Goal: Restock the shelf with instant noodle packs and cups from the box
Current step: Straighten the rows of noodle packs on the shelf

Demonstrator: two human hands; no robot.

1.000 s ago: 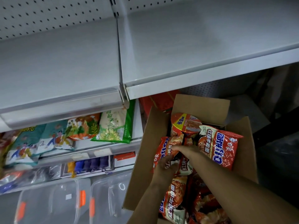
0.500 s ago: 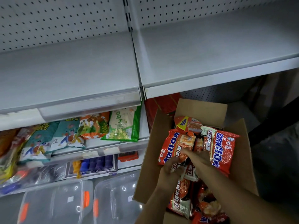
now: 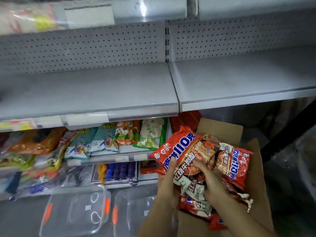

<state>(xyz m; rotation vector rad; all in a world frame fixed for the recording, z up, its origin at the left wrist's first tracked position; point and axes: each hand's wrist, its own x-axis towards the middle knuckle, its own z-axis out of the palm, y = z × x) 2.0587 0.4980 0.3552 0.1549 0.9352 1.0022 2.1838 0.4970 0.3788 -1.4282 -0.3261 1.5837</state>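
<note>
Red noodle packs (image 3: 184,151), at least two, sit clamped in both grips, left hand (image 3: 168,183) and right hand (image 3: 211,183), above the cardboard box (image 3: 256,189), one more pack (image 3: 234,161) just right of them.

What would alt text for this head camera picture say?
Two hands, the left hand and right hand, grip red instant noodle packs over an open cardboard box holding more packs. Behind it runs a bare grey shelf.

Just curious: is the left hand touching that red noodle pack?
Touching. The head view shows the left hand with its thumb pressed on the front of the red noodle pack.
</note>
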